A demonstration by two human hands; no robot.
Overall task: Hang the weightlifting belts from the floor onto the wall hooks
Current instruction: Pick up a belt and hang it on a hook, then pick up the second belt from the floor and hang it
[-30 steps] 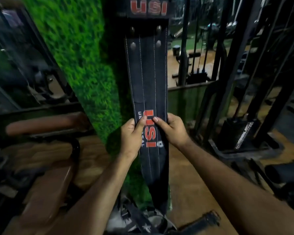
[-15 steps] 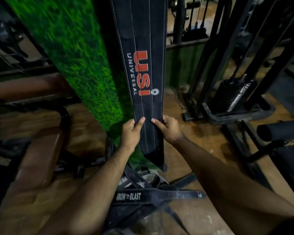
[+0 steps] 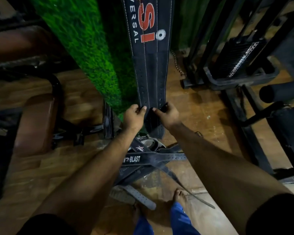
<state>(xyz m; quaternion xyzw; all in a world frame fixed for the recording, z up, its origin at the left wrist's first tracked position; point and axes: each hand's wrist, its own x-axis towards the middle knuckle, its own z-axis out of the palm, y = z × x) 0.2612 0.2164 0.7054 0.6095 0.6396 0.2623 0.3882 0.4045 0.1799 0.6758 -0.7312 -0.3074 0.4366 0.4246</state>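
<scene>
While a heap of black leather weightlifting belts [image 3: 153,160] lies tangled on the brown wooden floor [image 3: 197,102] just in front of the person's bare feet, one belt is already up. That long dark stitched belt with red and white lettering [image 3: 151,72] hangs straight down against the green artificial-grass wall panel [image 3: 85,48], its top running out of view, so the hook cannot be seen. Just above the heap, the left hand [image 3: 134,117] and the right hand [image 3: 167,115] sit side by side, each pinching the hanging belt's perforated lower end at an edge. Right of the hanging belt, farther off, stands a black weight-stack machine [image 3: 236,60]. The step in hand looks like settling this belt flat. Next, both hands must let go and reach down to the heap for another belt.
</scene>
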